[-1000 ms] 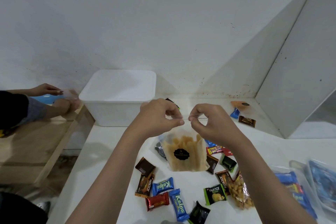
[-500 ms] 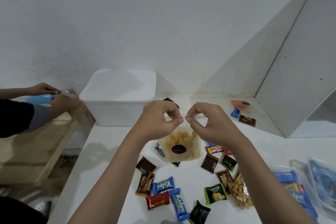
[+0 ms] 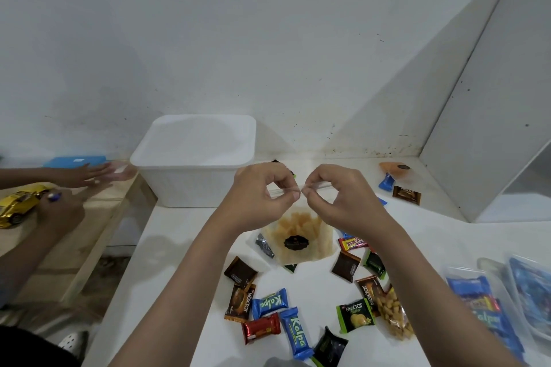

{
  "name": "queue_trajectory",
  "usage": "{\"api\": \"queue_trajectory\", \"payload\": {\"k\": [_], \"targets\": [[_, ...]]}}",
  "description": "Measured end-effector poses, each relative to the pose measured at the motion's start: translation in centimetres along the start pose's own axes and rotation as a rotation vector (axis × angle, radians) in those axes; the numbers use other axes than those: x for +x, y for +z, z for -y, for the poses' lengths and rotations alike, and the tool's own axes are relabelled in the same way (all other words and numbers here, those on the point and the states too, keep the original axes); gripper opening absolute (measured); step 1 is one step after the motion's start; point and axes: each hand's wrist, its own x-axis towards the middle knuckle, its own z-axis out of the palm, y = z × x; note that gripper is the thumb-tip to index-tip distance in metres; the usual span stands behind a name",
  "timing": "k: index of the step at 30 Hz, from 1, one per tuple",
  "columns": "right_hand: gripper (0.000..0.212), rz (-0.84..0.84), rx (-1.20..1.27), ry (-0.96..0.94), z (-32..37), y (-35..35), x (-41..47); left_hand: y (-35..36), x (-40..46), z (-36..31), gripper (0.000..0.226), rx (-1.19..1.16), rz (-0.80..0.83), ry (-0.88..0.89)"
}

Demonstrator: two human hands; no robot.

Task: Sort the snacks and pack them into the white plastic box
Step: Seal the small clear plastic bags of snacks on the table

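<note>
My left hand (image 3: 262,194) and my right hand (image 3: 340,194) pinch the top edge of a clear bag of yellow crackers (image 3: 298,240) with a black label, which hangs above the white table (image 3: 167,262). The two pinches nearly touch at the middle of the bag's top. The white plastic box (image 3: 193,161) stands behind my left hand at the wall, its lid on. Several small wrapped snacks lie below: blue Kalpa bars (image 3: 269,302), a red bar (image 3: 261,328), brown Nextar packs (image 3: 240,302), a green Nextar pack (image 3: 354,317) and a bag of nuts (image 3: 393,317).
Clear containers with blue snacks (image 3: 483,307) sit at the right edge. An orange item (image 3: 395,168), a blue wrapper (image 3: 386,182) and a brown pack (image 3: 407,195) lie at the back right. Another person's hands (image 3: 86,174) work at a wooden bench on the left with a yellow toy car (image 3: 18,207).
My hands have drawn closer together along the bag's top, and the bag has swung a little farther from me. The other person's hands on the left have shifted and a toy car now shows.
</note>
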Motion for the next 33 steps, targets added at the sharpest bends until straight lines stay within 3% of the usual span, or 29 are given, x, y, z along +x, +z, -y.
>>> {"api": "queue_trajectory", "payload": {"k": [7,10,16,33], "targets": [[0.006,0.005,0.164,0.136,-0.5,-1.6,-0.1,-1.6,0.1,0.2,0.016,-0.07,0.044,-0.039],[0.007,0.025,0.171,0.133,-0.6,-1.5,-0.2,-1.5,0.1,0.2,0.02,-0.022,0.067,-0.058],[0.011,0.015,0.207,0.1,-0.5,-1.0,-0.4,-0.8,0.2,-0.6,0.002,0.03,0.08,-0.056],[0.006,0.028,0.206,0.057,0.0,0.0,-0.4,0.4,-0.2,-0.4,0.008,0.009,-0.016,-0.055]]}}
